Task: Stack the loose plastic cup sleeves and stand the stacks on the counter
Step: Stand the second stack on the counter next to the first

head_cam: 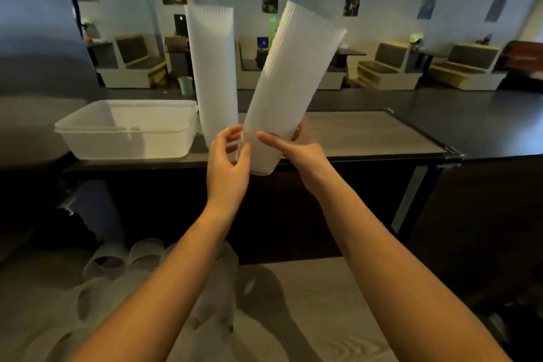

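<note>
Loose translucent cup sleeves lie on their sides on the lower surface nearest the camera, beneath both forearms. Above them, the right hand has its grip closed around the lower end of a tilted stack of cup sleeves, whose top leans to the right. The left hand touches the same stack at its lower left side, fingers curled against the plastic; whether that grip is fully closed cannot be told. The tilted stack's base is held just in front of the bench edge. A second stack stands upright on the bench, just left of the tilted stack. A clear plastic tub sits on the bench beside the upright stack.
</note>
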A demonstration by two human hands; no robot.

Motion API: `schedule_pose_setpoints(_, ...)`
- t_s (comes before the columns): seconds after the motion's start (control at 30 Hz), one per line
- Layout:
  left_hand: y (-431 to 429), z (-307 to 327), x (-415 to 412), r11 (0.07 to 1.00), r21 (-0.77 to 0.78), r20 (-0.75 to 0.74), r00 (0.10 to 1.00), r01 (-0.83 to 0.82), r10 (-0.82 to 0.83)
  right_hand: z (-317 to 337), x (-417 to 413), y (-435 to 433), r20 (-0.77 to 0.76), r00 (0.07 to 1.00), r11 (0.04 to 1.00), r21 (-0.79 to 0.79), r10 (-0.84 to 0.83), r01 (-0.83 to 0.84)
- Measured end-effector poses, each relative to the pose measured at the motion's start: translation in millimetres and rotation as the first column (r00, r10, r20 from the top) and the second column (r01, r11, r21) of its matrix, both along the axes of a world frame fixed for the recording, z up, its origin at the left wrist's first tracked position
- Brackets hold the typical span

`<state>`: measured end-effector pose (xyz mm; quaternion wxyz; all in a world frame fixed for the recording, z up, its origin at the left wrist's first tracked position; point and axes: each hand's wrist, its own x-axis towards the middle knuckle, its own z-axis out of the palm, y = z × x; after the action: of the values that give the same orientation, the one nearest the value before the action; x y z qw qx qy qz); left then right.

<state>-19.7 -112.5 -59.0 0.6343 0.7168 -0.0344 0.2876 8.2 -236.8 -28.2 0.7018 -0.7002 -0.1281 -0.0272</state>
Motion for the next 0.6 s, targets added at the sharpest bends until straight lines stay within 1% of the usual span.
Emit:
schedule_pose_setpoints(0.07,-6.4,6.7,14.4,0.999,-0.023,-0.020,1.000,0.023,-0.024,8.2,18.1,-1.0,0.024,0.999,0.999,-0.033,-0.037,0.038)
schedule_pose_setpoints(0.17,-12.4,10.7,32.3,1.000,0.015,-0.086,0.996,0.025,-0.024,13.9,44.6,-0.7,0.053,0.997,0.994,-0.088,-0.060,0.065)
schedule_pose_setpoints(0.27,-14.0,9.7,47.7,0.999,0.031,-0.160,0.987,0.039,-0.033,11.3,67.7,3.9,0.035,0.998,0.988,-0.142,-0.058,0.063)
schedule_pose_setpoints(0.4,-13.4,8.1,62.2,0.998,0.049,-0.259,0.966,0.034,-0.020,2.5,91.5,13.5,0.014,0.998,0.986,-0.156,-0.064,0.065)
schedule_pose_setpoints(0.6,-11.5,8.5,72.1,0.995,0.096,-0.314,0.949,0.039,-0.007,1.3,110.9,17.9,0.026,0.998,0.975,-0.217,-0.051,0.055)
